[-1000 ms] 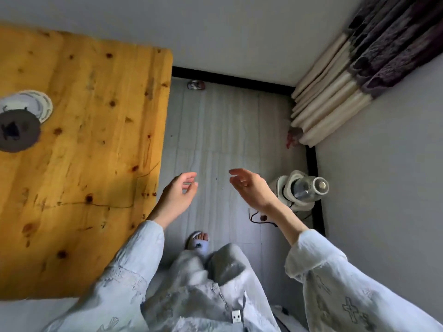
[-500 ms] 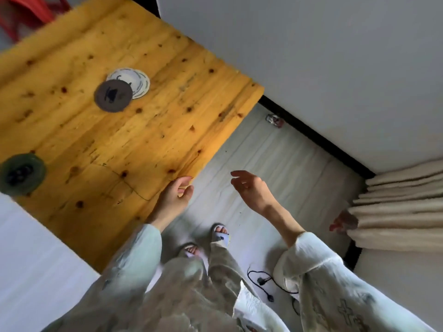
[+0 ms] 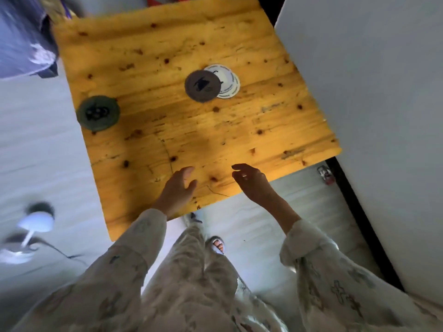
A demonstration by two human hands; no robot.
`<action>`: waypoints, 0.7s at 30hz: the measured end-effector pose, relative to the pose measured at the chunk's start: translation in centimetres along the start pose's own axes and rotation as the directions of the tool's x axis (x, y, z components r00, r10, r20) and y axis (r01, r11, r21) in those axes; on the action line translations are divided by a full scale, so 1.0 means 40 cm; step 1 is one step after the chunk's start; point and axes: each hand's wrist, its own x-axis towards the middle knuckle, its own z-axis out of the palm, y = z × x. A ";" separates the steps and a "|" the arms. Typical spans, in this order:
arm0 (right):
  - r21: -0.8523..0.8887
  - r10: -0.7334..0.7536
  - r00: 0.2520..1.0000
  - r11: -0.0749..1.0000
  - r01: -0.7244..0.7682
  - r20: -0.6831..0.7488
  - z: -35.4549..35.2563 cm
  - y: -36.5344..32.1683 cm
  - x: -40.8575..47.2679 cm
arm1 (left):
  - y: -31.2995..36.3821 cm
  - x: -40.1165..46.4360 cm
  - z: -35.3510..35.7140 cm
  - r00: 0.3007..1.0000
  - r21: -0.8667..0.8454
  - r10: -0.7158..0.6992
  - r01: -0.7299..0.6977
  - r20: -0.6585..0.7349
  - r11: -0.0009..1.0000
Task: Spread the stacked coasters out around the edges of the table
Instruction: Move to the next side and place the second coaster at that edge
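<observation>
**A small room seen from above**

A wooden table (image 3: 191, 130) of yellow knotty pine fills the middle, its boards dotted with dark knots and marked by a thin crack near the close edge. Light falls warm on the far boards, with a soft shadow across the centre. The floor (image 3: 275, 212) is pale grey planking. On the right stands a plain white wall (image 3: 383, 116), with a black skirting board (image 3: 354, 212) along its foot. A small red and silver object (image 3: 325, 174), too blurred to identify, lies on the floor by the skirting. At lower left a white lamp (image 3: 33, 226) is blurred, a dark cable (image 3: 64, 254) trailing from it. Purple-blue fabric (image 3: 21, 44) shows at upper left, something red (image 3: 167, 0) beyond the table's far edge.
</observation>
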 end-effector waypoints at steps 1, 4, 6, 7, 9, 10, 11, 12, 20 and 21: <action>-0.017 -0.005 1.000 1.000 0.005 0.010 0.003 -0.012 0.026 | -0.005 0.020 -0.005 1.000 -0.015 -0.022 0.022 -0.017 1.000; -0.050 0.009 1.000 0.999 -0.008 0.027 0.010 -0.048 0.102 | -0.018 0.089 -0.026 0.998 -0.010 -0.050 0.050 -0.024 0.999; -0.081 0.011 0.999 0.997 -0.007 0.053 0.016 -0.072 0.152 | -0.034 0.140 -0.043 0.998 0.013 -0.062 0.062 -0.008 0.998; -0.095 0.009 0.998 0.996 -0.002 0.065 0.017 -0.082 0.181 | -0.042 0.170 -0.053 0.998 0.031 -0.066 0.066 -0.004 0.997; -0.130 0.006 0.996 0.992 0.005 0.086 0.015 -0.101 0.242 | -0.054 0.235 -0.073 0.998 0.093 -0.062 0.061 0.009 0.994; -0.158 0.008 0.995 0.987 0.007 0.095 0.012 -0.110 0.275 | -0.062 0.268 -0.083 0.998 0.133 -0.062 0.058 0.023 0.989; -0.188 0.011 0.995 0.982 0.009 0.104 0.009 -0.118 0.307 | -0.069 0.298 -0.093 0.997 0.175 -0.071 0.063 0.041 0.983; -0.218 0.013 0.994 0.976 0.012 0.113 0.005 -0.125 0.338 | -0.076 0.325 -0.102 0.994 0.223 -0.092 0.077 0.058 0.972; -0.511 -0.140 0.981 0.838 0.190 0.135 0.013 -0.180 0.588 | -0.135 0.427 -0.129 0.971 0.466 -0.238 0.193 0.039 0.864; -0.567 -0.186 0.972 0.790 0.233 0.141 0.019 -0.185 0.619 | -0.147 0.426 -0.128 0.969 0.479 -0.246 0.201 0.032 0.854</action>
